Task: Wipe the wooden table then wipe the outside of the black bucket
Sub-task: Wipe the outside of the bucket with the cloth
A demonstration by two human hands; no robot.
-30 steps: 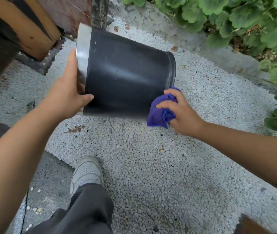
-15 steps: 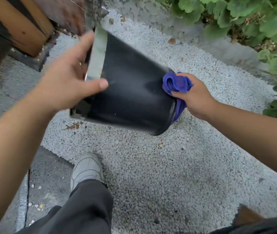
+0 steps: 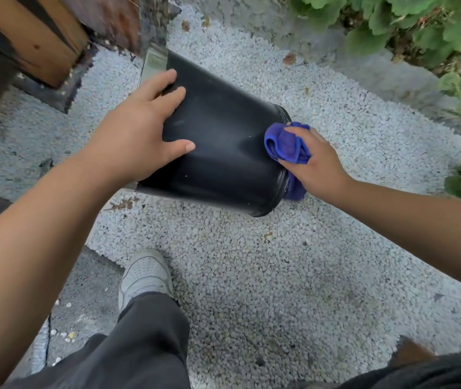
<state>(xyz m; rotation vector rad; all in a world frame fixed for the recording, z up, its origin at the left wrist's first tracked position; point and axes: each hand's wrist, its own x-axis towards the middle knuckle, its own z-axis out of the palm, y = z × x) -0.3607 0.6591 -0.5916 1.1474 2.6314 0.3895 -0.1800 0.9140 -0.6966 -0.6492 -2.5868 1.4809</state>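
Since half a second ago, the left hand (image 3: 136, 133) has slid from the steel rim onto the black wall, and the cloth has come down from the upper edge of the base to its side. Left fingers (image 3: 167, 101) are lying spread and flat against the black bucket (image 3: 223, 153), thumb pressing lower on the wall, steadying it rather than curling around anything. Right fingers (image 3: 298, 131) are closing over a bunched purple cloth (image 3: 286, 146), pushing it against the bucket's bottom rim at centre right of the frame; the right hand (image 3: 314, 161) is gripping the cloth firmly. Tipped on its side, the bucket is sitting in the upper middle of the frame, its silver rim band (image 3: 155, 61) pointing to the upper left, its base to the right, above white gravel (image 3: 251, 276). A white sneaker (image 3: 143, 275) and a dark trouser leg (image 3: 145, 341) are showing at lower centre. Wooden table timber (image 3: 38, 37) is filling the upper left corner, green leaves (image 3: 420, 18) the upper right.
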